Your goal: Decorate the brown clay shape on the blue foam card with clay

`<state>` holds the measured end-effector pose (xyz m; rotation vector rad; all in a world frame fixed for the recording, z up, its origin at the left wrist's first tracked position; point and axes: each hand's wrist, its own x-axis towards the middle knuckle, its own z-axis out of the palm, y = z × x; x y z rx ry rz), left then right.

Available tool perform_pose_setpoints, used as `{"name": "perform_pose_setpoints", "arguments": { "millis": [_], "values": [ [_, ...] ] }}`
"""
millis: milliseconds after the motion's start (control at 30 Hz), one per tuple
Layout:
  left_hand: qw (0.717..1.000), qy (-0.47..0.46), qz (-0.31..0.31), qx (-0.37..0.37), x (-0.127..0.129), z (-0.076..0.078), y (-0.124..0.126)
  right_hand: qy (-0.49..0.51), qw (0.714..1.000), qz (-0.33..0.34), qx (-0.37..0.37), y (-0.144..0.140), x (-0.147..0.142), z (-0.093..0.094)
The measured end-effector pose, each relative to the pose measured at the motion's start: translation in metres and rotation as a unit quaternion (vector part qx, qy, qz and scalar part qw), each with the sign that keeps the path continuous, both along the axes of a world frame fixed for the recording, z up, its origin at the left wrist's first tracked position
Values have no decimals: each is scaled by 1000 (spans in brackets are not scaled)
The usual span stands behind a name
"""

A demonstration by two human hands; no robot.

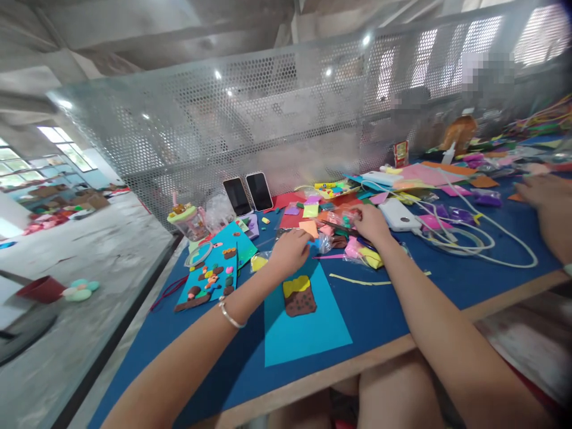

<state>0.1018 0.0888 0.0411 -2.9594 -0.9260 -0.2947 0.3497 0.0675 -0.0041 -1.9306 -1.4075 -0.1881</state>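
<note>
My left hand [289, 251] rests closed at the far edge of a light blue sheet [304, 325] on the blue table [469, 280]. A brown and yellow foam shape [299, 296] is stuck on that sheet just below the hand. My right hand [370, 223] reaches into a heap of coloured foam scraps and small plastic bags [339, 235], fingers curled among them; what it grips is hidden. A thin yellow strip [357, 280] lies beside my right forearm.
Another blue card with foam pieces [208, 277] lies to the left. Two phones [248, 193] lean on the perforated metal screen [268, 119]. A white power bank [400, 214] with cables [469, 241] sits right. Another person's arm [552, 208] is at the right edge.
</note>
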Motion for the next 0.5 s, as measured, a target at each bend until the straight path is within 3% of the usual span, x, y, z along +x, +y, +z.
{"name": "perform_pose_setpoints", "arguments": {
  "millis": [233,367,500],
  "values": [
    [996,32,-82,-16,-61,-16,-34,-9,998,9,68,1,-3,3],
    [994,27,-106,28,-71,-31,-43,-18,995,5,97,0,-12,6],
    [993,25,-108,48,-71,-35,-44,-35,990,4,137,-5,-29,14]
  ]
}}
